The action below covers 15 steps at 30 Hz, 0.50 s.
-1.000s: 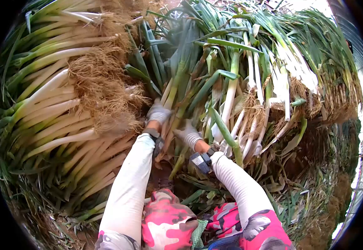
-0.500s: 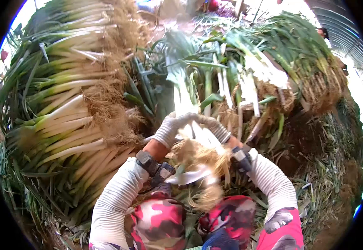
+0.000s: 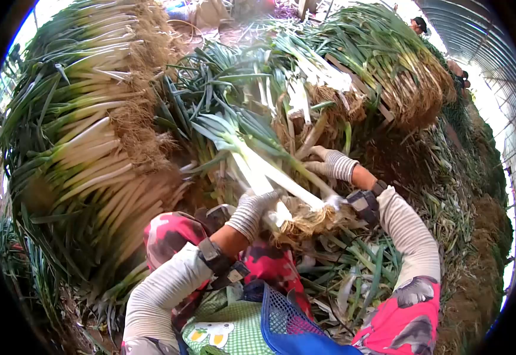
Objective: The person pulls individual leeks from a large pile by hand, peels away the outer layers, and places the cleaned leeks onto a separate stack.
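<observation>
Several leeks [image 3: 258, 171] lie slanted in front of me, green leaves pointing up and left, white stems and pale roots toward my knees. My left hand [image 3: 254, 214], in a striped knit glove, is wrapped round the lower white stems near the roots. To the right, my right hand [image 3: 330, 164], gloved alike, has its fingers curled at a thinner stalk beside the leeks; its fingertips are partly hidden. The root ends [image 3: 311, 222] hang between my two wrists, above my lap.
A tall stack of leeks [image 3: 92, 136] fills the left side, roots facing inward. More bundles [image 3: 400, 65] lie at the back right. Loose leaves [image 3: 370, 266] litter the ground at the right. A person in a dark cap [image 3: 419, 25] is far back right.
My hands were close together around the stems; now they are apart, the right one further right and higher, the left one lower. The leeks have tilted to the left at their leafy ends.
</observation>
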Each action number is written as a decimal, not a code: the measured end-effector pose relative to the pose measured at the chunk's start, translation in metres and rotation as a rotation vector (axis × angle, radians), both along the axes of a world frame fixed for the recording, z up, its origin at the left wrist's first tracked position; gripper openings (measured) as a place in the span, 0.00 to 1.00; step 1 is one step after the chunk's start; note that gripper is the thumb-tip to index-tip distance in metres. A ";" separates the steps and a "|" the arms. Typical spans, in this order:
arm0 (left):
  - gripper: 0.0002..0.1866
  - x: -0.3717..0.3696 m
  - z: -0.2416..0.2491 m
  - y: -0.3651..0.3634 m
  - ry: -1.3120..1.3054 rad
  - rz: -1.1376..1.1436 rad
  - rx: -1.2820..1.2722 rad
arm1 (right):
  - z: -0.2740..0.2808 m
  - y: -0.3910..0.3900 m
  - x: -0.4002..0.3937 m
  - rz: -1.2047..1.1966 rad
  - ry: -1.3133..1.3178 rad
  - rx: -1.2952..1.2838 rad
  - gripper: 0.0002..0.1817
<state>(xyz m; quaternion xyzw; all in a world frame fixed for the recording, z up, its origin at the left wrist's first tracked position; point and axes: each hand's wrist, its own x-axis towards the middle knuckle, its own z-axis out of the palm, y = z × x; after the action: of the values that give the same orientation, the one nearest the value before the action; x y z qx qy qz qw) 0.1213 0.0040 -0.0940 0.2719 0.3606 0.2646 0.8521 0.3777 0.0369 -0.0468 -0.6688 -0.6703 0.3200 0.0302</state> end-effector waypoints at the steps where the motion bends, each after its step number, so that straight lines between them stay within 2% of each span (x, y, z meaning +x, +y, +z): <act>1: 0.11 -0.001 -0.002 -0.002 0.057 -0.043 0.020 | -0.008 -0.004 -0.005 -0.063 0.192 -0.077 0.29; 2: 0.09 0.010 0.013 -0.018 -0.117 0.106 0.025 | 0.002 -0.014 -0.022 -0.100 0.419 -0.178 0.31; 3: 0.10 0.017 0.034 -0.032 -0.128 0.167 0.035 | 0.027 -0.035 -0.048 -0.136 0.645 -0.274 0.32; 5: 0.14 0.027 0.042 -0.052 -0.051 0.047 0.131 | 0.067 -0.068 -0.082 -0.214 1.088 -0.466 0.35; 6: 0.15 0.025 0.053 -0.060 0.101 -0.043 0.218 | 0.047 -0.055 -0.077 -0.096 1.076 -0.560 0.32; 7: 0.13 0.031 0.046 -0.069 -0.115 -0.047 0.187 | 0.036 -0.056 -0.064 -0.072 0.896 -0.509 0.31; 9: 0.13 0.016 0.069 -0.076 -0.187 -0.284 0.065 | 0.021 -0.065 -0.049 -0.111 0.841 -0.432 0.29; 10: 0.12 0.009 0.052 -0.071 -0.066 -0.434 0.114 | 0.013 -0.073 -0.041 -0.141 0.841 -0.420 0.29; 12: 0.26 -0.013 0.027 -0.053 -0.120 -0.449 0.406 | 0.024 -0.085 -0.035 -0.045 0.676 -0.307 0.28; 13: 0.31 -0.016 0.027 -0.046 -0.157 -0.347 0.104 | 0.027 -0.093 -0.033 -0.004 0.597 -0.263 0.28; 14: 0.37 -0.016 0.027 -0.038 -0.181 -0.238 -0.202 | 0.029 -0.099 -0.031 -0.102 0.654 -0.341 0.29; 15: 0.40 -0.010 0.021 -0.021 -0.211 -0.187 -0.421 | 0.038 -0.104 -0.036 -0.091 0.594 -0.312 0.28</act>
<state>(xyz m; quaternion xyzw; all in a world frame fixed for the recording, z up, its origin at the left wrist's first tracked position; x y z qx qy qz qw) 0.1111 -0.0170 -0.0735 0.0912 0.2901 0.1307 0.9436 0.3417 -0.0668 -0.0083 -0.5724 -0.5445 0.5979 0.1358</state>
